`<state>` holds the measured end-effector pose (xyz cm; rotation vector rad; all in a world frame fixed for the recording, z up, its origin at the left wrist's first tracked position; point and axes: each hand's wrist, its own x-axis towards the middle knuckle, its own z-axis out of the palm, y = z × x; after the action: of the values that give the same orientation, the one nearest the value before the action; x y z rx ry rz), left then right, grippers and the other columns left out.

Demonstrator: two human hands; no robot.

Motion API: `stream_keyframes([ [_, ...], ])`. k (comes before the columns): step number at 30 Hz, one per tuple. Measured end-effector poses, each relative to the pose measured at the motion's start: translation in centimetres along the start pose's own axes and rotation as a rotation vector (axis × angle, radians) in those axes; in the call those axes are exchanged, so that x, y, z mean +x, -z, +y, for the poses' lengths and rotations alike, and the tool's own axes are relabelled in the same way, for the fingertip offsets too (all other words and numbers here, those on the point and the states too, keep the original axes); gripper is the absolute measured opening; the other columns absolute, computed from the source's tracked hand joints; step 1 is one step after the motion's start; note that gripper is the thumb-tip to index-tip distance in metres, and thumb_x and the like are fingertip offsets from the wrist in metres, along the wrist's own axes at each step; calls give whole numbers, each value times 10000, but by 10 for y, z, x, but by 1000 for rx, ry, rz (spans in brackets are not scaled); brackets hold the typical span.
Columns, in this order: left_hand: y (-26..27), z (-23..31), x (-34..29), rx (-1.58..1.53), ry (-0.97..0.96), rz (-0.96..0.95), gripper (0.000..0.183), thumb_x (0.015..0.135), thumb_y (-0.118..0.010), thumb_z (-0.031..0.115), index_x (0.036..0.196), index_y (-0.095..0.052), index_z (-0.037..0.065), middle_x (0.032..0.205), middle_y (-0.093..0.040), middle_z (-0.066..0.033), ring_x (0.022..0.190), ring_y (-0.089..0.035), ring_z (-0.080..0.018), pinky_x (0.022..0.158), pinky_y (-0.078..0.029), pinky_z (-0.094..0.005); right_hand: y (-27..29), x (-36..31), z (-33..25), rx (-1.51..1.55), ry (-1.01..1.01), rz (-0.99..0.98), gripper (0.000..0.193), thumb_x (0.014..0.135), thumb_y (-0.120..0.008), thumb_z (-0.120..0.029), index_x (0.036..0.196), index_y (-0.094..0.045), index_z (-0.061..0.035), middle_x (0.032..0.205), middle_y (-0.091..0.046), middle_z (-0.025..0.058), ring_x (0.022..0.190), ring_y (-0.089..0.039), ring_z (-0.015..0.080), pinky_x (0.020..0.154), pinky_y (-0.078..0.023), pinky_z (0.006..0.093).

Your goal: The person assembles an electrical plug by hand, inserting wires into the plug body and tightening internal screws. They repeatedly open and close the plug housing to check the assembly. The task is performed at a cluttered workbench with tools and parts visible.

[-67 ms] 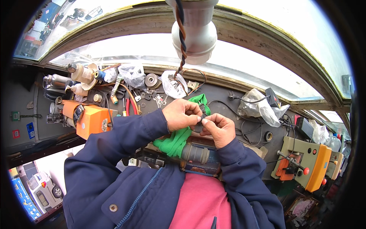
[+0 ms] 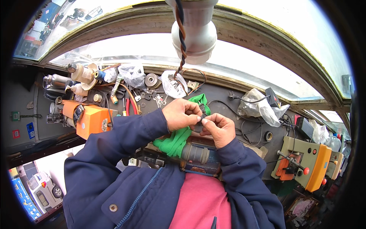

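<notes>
My left hand (image 2: 182, 114) and my right hand (image 2: 219, 129) meet at the middle of the bench, thumbs and forefingers pinched together. Between the fingertips sits a small dark piece, too small and too covered to name. Behind the hands a dark part of some device shows, mostly hidden. A green cloth (image 2: 174, 142) lies below my left wrist, and more green fabric (image 2: 198, 100) shows just beyond the fingers. Under my hands, close to my body, is a blue and grey machine (image 2: 201, 156) with a grey cylindrical part.
An orange machine (image 2: 91, 121) stands left, with red-handled pliers (image 2: 133, 107) and several keys beyond. Clear plastic bags (image 2: 132, 74) lie along the window. Right are black cables (image 2: 251, 131), a dark ring (image 2: 268, 136) and a beige-orange machine (image 2: 305, 162). A white lamp fitting (image 2: 194, 40) hangs above.
</notes>
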<state>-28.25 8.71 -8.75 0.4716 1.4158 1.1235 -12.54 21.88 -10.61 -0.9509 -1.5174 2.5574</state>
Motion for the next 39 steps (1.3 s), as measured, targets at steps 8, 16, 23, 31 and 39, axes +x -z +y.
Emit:
stream_keyframes([
  [8, 0, 4, -1, 75, 14, 8, 99, 867, -651, 78, 897, -678, -12, 779, -671, -20, 678, -641, -84, 637, -523, -249, 0, 0, 1, -18, -7, -20, 122, 921, -692, -109, 926, -670, 11, 765, -671, 54, 654, -655, 127, 639, -591, 275],
  [16, 16, -5, 0, -64, 4, -172, 130, 921, -640, 126, 988, -648, 14, 885, -663, -25, 782, -669, -110, 729, -533, -263, 6, 3, -4, 61, -145, -58, 103, 924, -670, -101, 911, -661, 0, 753, -664, 61, 639, -669, 152, 637, -603, 298],
  [23, 21, -2, -2, -129, 75, -197, 232, 964, -620, 241, 1064, -634, 32, 957, -654, -22, 830, -679, -132, 781, -533, -280, 7, 2, -3, 89, -147, -36, 123, 912, -692, -124, 936, -667, -7, 771, -665, 47, 633, -650, 127, 616, -569, 270],
  [31, 8, -1, -3, 20, 4, -100, 134, 935, -639, 113, 998, -648, -5, 886, -666, -20, 777, -656, -93, 724, -518, -239, 4, 1, -5, 56, -107, -40, 109, 912, -694, -115, 918, -671, -8, 763, -660, 41, 646, -644, 119, 619, -579, 271],
  [39, 6, 0, -4, 131, -29, -68, 95, 929, -626, 69, 958, -662, -15, 867, -679, -29, 769, -653, -91, 727, -525, -245, 2, 0, -6, 31, -108, -55, 110, 910, -691, -112, 919, -670, -4, 766, -653, 32, 648, -622, 102, 616, -561, 259],
])
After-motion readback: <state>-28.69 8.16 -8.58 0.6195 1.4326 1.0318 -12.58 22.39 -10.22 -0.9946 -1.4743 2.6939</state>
